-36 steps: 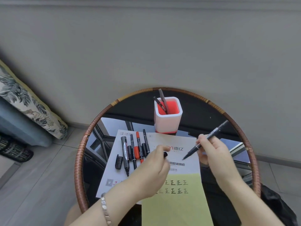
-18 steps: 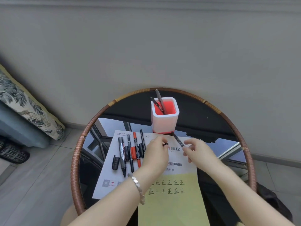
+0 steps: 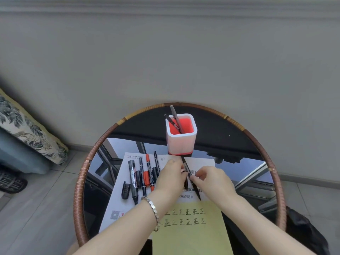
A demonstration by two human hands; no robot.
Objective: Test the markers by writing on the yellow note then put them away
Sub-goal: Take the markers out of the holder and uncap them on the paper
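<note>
The slim black marker (image 3: 186,166) is pinched from both sides by the left hand (image 3: 170,179) and right hand (image 3: 213,183), brought together just above the white printed sheet (image 3: 202,164), probably to press its cap on before storage. It is just in front of the white-and-red square pen holder (image 3: 181,142); the yellow note (image 3: 191,234), already bearing two rows of test characters, lies nearer the person, other markers (image 3: 132,173) lined up left.

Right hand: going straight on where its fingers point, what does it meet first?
Likely the left hand. The right hand points left across the black marker that both hands pinch, so that hand comes next. Depth is hard to judge.
</note>
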